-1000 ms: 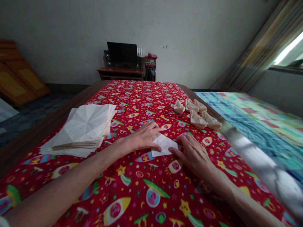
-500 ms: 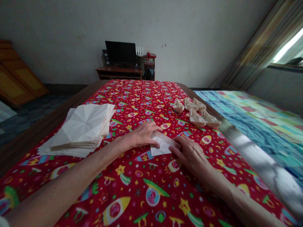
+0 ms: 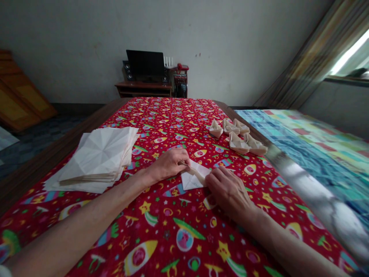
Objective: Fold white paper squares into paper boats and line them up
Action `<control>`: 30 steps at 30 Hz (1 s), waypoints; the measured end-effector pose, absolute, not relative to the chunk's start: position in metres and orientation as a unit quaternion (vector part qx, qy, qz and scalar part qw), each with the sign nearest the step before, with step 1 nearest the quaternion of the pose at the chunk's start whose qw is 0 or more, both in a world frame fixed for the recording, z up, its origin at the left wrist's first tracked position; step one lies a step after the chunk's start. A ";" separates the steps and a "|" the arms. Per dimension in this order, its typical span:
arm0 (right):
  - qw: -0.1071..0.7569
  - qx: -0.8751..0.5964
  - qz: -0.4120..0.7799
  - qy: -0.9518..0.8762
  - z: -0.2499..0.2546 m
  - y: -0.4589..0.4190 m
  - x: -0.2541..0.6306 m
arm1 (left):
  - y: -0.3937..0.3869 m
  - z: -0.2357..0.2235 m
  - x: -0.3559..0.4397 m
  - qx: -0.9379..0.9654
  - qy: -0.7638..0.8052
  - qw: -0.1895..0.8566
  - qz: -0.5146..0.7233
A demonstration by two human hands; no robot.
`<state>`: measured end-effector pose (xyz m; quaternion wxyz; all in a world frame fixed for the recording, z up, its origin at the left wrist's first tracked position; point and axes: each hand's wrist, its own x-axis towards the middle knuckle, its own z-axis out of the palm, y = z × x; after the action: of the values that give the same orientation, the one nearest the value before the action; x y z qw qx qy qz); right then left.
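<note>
While lying on the red cloth [image 3: 135, 227] of the tabletop [image 3: 37, 169], spanned from both sides: one folded sheet [image 3: 189, 182], low at centre. Caught at its far left edge in a narrow pinch by the left hand [image 3: 170, 161], with a thin beige strip [image 3: 198, 177] apparently raised there and slanting rightward. Covered at its right end by bent fingers of the right hand [image 3: 230, 190]; impossible to say whether pinched or merely pressed in that grip, with the thumb hidden. Held at both ends probably to stop twisting and to keep the strip straight. Set to the left: a pile [image 3: 102, 154] of creased paper, overlapping, presumably for easy reach. Grouped far right, well apart from the hands: five folded pieces [image 3: 238, 144], likely placed there against knocks. Noted beyond the far end: monitor [image 3: 145, 63]. Beside the right edge: bed [image 3: 288, 130]. In the way: only fingers, masking both ends of the sheet.
</note>
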<state>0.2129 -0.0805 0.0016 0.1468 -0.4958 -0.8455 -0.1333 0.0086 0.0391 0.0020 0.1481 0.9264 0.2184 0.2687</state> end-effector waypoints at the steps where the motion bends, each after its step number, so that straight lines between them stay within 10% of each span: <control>1: 0.135 -0.492 -0.134 -0.849 0.003 -0.082 0.213 | 0.038 0.001 0.006 0.934 0.204 0.117 0.270; 14: 0.059 -0.458 -0.111 -0.880 0.010 -0.088 0.212 | 0.022 0.019 -0.011 0.987 0.127 -0.076 0.069; 30: 0.107 -0.438 -0.076 -0.889 0.003 -0.104 0.224 | -0.026 0.008 -0.002 0.977 0.195 0.049 0.071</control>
<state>0.2242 -0.1043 0.0033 0.1073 -0.4382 -0.8892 -0.0761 -0.0025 -0.0263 0.0079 0.0494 0.9769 0.1954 0.0707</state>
